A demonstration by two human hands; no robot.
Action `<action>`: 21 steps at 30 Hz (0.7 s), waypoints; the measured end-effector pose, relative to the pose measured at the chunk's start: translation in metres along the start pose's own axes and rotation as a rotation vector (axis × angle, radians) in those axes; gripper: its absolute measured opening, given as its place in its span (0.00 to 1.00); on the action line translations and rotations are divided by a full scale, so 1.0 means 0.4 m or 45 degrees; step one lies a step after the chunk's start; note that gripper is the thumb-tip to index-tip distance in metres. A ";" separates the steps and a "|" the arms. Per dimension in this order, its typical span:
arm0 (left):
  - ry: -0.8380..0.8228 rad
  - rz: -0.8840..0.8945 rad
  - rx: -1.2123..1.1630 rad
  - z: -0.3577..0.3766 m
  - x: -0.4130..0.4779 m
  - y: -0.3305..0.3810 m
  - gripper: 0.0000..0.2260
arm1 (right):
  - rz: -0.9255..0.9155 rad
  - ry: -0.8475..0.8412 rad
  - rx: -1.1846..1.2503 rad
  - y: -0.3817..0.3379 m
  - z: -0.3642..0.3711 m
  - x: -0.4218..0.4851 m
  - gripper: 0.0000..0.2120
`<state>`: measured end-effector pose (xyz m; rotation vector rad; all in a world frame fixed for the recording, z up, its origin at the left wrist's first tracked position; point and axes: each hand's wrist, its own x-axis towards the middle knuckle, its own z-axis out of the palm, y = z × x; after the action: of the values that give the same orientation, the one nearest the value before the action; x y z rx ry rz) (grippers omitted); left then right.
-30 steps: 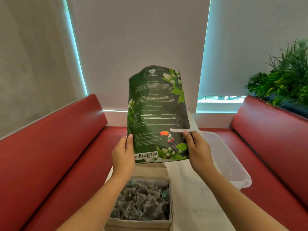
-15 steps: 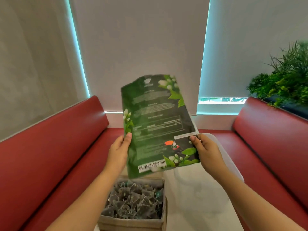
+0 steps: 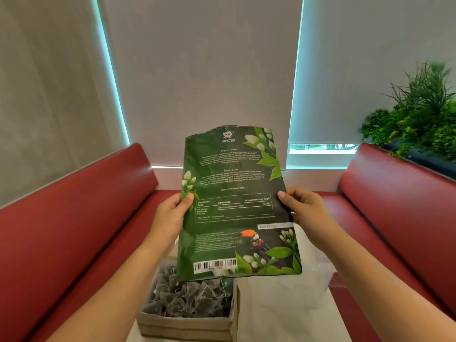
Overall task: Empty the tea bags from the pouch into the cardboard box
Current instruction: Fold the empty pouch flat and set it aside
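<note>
Café-style booth: red benches (image 3: 81, 218), table (image 3: 283, 312), blinds (image 3: 197, 70).

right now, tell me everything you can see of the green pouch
The dark green glossy plastic pouch looks flat and empty, held upright in the air, its printed back facing the camera: Sipster logo, white flowers, leaves, a toucan, a barcode. The left hand pinches its left edge, the right hand its right. Its bottom edge hangs above the brown cardboard box of grey tea bags.

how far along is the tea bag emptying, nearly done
Done: the cardboard box already holds a heap of tea bags. In hand: left hand and right hand pinch the flat-looking pouch by its sides above the box. Left: probably little; whether bags remain inside is hidden.
</note>
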<state>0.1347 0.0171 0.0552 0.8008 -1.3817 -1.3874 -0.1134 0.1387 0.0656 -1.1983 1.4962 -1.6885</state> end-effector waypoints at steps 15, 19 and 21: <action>-0.139 -0.235 0.102 0.015 -0.048 0.017 0.10 | 0.201 -0.117 0.176 -0.003 -0.078 -0.033 0.07; -0.143 -0.126 0.118 0.029 -0.065 0.022 0.10 | 0.155 -0.078 0.070 0.004 -0.082 -0.048 0.04; -0.143 -0.104 0.110 0.029 -0.068 0.019 0.10 | 0.131 -0.070 0.056 0.009 -0.083 -0.051 0.04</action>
<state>0.1336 0.0474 0.0592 0.8550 -1.5188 -1.4621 -0.1347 0.1708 0.0582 -1.1168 1.4553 -1.5996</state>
